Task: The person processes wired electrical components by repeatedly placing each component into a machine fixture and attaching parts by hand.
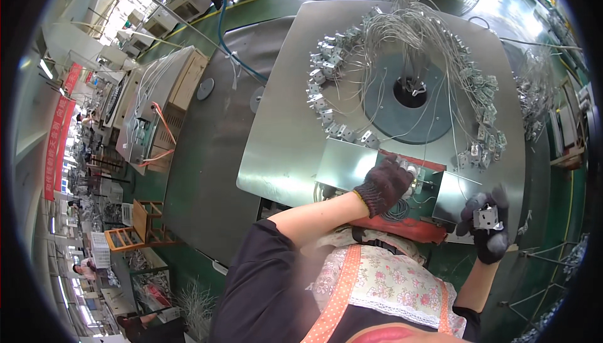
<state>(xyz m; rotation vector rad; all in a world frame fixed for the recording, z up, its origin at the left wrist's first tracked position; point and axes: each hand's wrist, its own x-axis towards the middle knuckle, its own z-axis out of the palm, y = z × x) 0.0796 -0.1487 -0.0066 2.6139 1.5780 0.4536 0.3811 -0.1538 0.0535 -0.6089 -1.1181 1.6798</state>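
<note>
Your right hand (481, 236) holds a small metal box (487, 219) at the surface's (276, 148) near right.
In the head view, its gloved fingers grasp that box. Left of it, your left hand (386, 185) bends to a metal mechanism (419, 183) between shiny covers (347, 165); you cannot tell whether its fingers grip anything. Wired boxes (329, 57) ring the far grey disc (396, 114).

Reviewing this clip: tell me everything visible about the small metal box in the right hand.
The small metal box looks like silvery-grey sheet metal, squarish, with several dark holes in the face turned to the camera and a bright bit at its lower right edge. The dark-gloved right hand holds it, fingers around its sides. It sits to the right of a shiny metal block. Its far side is hidden; whether a wire is attached is unclear.
</note>
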